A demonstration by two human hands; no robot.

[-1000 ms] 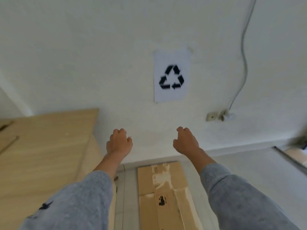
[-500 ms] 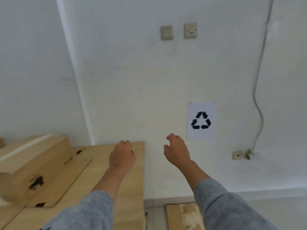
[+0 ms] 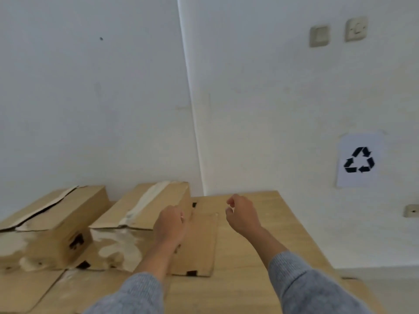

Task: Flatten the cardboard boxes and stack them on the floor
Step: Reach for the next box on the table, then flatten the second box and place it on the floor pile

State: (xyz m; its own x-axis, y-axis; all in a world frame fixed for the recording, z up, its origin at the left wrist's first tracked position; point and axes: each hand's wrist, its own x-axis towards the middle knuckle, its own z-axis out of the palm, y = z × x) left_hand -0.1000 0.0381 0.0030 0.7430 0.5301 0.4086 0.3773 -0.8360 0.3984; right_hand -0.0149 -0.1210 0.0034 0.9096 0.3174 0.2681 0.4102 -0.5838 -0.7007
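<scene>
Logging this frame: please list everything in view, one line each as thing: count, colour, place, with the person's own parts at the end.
cardboard boxes: 2, brown, unflattened, side by side on the table's left half, pale tape along their tops
flat cardboard panel: 1, brown, lying on the table by the right-hand box
table: 1, light wood, in the room's corner
recycling sign: 1, white sheet with black arrows, on the right wall
wall switches: 2, beige, upper right wall
wall socket: 1, beige, right edge
sleeves: 2, grey
left hand: 1, over the flat panel, holding nothing seen
right hand: 1, loosely curled above the table, empty
</scene>
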